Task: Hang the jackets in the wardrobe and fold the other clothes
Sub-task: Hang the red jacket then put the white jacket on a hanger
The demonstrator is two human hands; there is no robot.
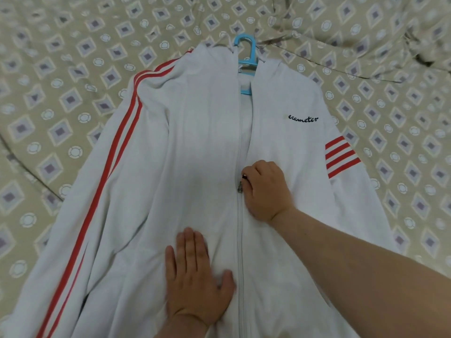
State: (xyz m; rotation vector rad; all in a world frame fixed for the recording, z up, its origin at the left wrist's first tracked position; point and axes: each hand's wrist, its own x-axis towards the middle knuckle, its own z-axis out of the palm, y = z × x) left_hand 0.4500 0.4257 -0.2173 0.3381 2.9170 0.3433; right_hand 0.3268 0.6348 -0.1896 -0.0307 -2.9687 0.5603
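Gripping zipper pull [240, 186] with right hand [264, 191], left hand [195, 276] flat on jacket [195, 142]

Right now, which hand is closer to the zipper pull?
Right. The right hand is pinching the zipper pull partway up the jacket. The left hand lies flat on the jacket's front, lower down and to the left of the zipper line.

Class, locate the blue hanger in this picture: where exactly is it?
The blue hanger is at top centre of the head view, inside the neck of the white jacket, its hook resting on the patterned bedsheet.
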